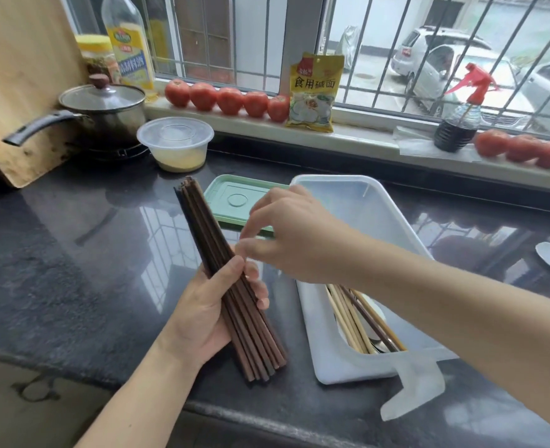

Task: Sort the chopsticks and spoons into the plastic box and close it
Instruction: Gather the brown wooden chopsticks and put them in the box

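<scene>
Dark counter (73, 253): left hand (202, 315) grips one chopstick bundle (228, 276).

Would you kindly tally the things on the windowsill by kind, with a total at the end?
Tomatoes: 8, five in the left row and three at the right
Bottles: 2, the yellow oil bottle and the dark spray bottle
Jars: 1, yellow-lidded
Packets: 1, yellow
Total: 12

Lidded pot (105, 108), tomatoes (228, 100) on sill, spray bottle (459, 124).
</scene>
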A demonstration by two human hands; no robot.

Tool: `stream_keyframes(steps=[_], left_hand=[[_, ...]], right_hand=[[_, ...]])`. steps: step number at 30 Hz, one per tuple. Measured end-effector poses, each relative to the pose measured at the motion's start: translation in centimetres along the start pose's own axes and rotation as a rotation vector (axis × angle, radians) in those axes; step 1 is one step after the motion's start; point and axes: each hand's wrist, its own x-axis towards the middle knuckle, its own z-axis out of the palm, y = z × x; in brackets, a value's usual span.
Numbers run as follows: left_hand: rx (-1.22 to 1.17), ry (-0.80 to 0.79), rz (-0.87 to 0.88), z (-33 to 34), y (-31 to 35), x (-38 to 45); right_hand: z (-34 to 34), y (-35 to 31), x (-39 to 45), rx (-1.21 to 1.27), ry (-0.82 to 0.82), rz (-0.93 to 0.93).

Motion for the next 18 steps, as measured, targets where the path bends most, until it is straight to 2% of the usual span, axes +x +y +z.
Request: stream_keyframes(steps=[3,10,12,14,16,18], left_hand=[[0.118,-0.021,-0.010,0.8,0.0,-0.3],[0.101,0.018,-0.053,1.0,0.0,-0.5],[0.108,0.062,-0.074,1.3,0.0,-0.5],[0.127,0.116,-0.087,1.6,0.0,-0.5],[0.137,0.211,-0.110,1.4,0.0,-0.2],[0.085,0.302,-0.133,0.8,-0.1,0.3]], right_hand=[[0.9,-0.7,0.6,-0.063,0.011,0.012],[1.3,-1.0,1.3,-0.123,0.008,0.073],[1.0,-1.4,1.2,-0.040,0.018,0.122],[-0.7,-0.8,1.2,0.245,0.133,0.200],[-4.1,0.8,1.0,0.561,0.402,0.236],[-7.8,2.9,-0.1,0.688,0.670,0.207]])
